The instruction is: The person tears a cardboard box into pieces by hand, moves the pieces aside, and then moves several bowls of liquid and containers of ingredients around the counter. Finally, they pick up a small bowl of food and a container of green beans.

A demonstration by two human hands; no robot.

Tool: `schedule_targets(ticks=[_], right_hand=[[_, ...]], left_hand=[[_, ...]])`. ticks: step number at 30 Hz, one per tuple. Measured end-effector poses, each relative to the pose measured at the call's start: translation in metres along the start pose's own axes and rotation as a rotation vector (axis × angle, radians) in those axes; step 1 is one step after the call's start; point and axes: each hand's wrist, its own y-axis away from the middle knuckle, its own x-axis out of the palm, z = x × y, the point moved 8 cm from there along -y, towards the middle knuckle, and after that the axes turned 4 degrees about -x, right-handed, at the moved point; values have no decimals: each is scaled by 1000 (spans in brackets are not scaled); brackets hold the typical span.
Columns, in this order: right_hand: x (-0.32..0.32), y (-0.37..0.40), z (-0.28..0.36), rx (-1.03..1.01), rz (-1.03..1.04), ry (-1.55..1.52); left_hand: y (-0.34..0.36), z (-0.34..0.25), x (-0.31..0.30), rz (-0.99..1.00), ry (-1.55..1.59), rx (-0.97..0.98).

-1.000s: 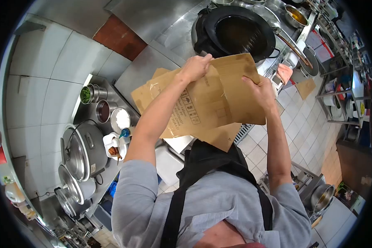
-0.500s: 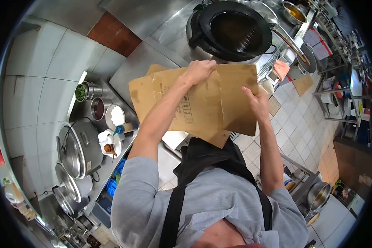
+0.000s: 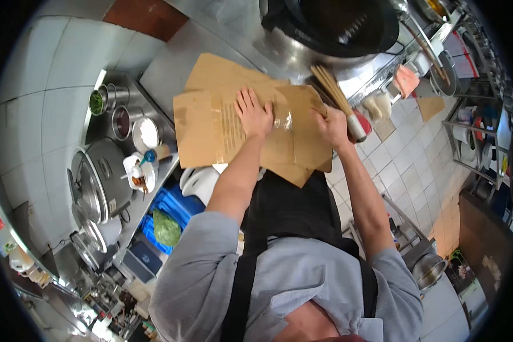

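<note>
A flattened brown cardboard sheet (image 3: 199, 128) lies in front of me, with more cardboard (image 3: 214, 71) sticking out beneath it at the back and front. My left hand (image 3: 253, 115) rests flat on the middle of the top sheet, fingers spread. At the right side of the sheet, my right hand (image 3: 330, 124) grips its edge, fingers curled round it. Just beyond that hand is a bundle of wooden sticks (image 3: 336, 94) with a pale lower end, close to the cardboard's right corner.
A large black wok (image 3: 347, 28) of dark liquid stands at the back. On the left counter are metal containers (image 3: 121, 122), a white bowl (image 3: 146, 134) and a big lidded pot (image 3: 105, 176). Blue bins (image 3: 174, 208) sit below. Tiled floor (image 3: 390, 165) and shelving (image 3: 484, 137) lie right.
My left hand has moved from the sheet's far edge onto its middle and opened flat. The cardboard has shifted slightly left, and the stick bundle has come into view beside it.
</note>
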Motion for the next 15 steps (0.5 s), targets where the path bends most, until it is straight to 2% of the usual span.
schedule_targets(ticks=[2, 3, 6, 8, 10, 12, 14, 15], right_hand=[[-3, -3, 6, -44, 23, 44], [-12, -2, 23, -60, -20, -26], [-10, 27, 16, -90, -87, 61], [-6, 43, 38, -180, -48, 84], [7, 66, 95, -547, 130, 13], [3, 92, 155, -645, 336, -31], [-52, 94, 102, -492, 42, -152], [-99, 103, 70, -413, -180, -74]], left_hand=[[-2, -2, 2, 11, 11, 6], [-1, -2, 3, 14, 15, 9], [1, -8, 3, 42, -34, 68], [4, -6, 6, 53, -61, 62], [-1, -11, 8, 62, -71, 60], [3, -11, 4, 97, -77, 48], [0, -15, 9, 54, -35, 48], [2, -9, 9, 34, -29, 35]])
